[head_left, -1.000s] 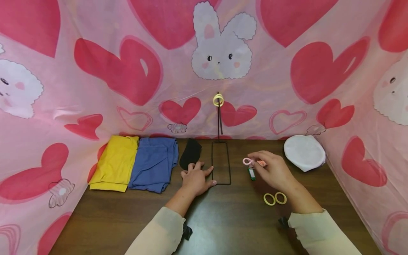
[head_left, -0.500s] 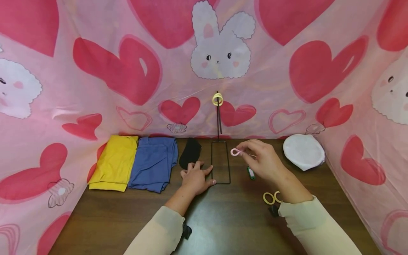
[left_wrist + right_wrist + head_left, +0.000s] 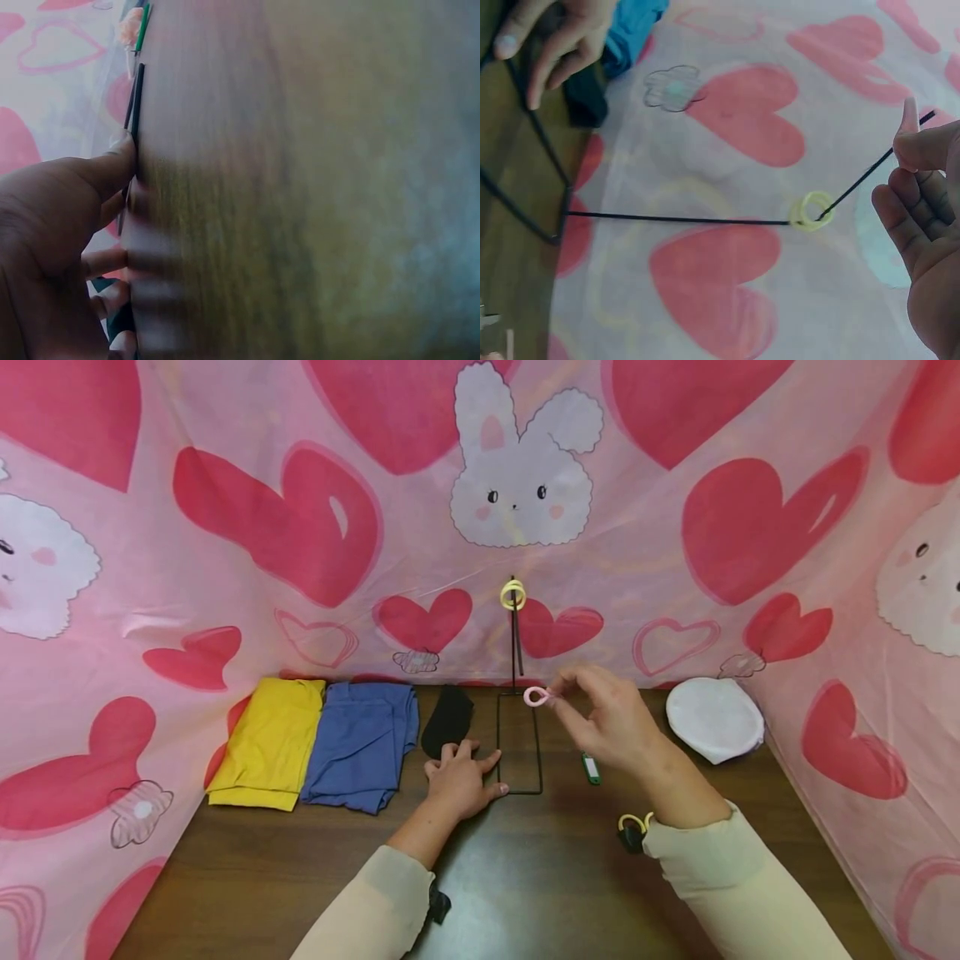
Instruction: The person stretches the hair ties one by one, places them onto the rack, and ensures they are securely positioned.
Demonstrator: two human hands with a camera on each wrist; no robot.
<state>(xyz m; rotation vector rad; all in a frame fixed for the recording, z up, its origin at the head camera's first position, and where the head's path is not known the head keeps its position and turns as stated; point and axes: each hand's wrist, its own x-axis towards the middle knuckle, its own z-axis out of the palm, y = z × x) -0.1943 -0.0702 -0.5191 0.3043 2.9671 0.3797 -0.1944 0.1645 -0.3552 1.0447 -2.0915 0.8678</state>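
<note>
My right hand [image 3: 611,718] pinches a small pink loop [image 3: 536,697] between thumb and fingertips. In the right wrist view the loop [image 3: 910,120] overlaps the free end of the stand's arm. The black wire stand [image 3: 514,647] has a flat rectangular base and an upright rod; two yellow rings [image 3: 513,604] hang on its arm. My left hand [image 3: 461,783] rests with spread fingers at the left side of the base, thumb and index finger touching the wire. Its other fingertips touch the table by a dark cloth piece [image 3: 450,718].
Folded yellow cloth [image 3: 267,743] and blue cloth [image 3: 360,747] lie on the left. A green key tag [image 3: 592,769] sits below my right hand. Another yellow ring [image 3: 628,817] is partly hidden by the right wrist. A white pouch [image 3: 716,718] stands at the back right.
My right hand has moved left and away from me with the pink loop, from beside the green tag to the stand. The left hand and the stand have stayed put.
</note>
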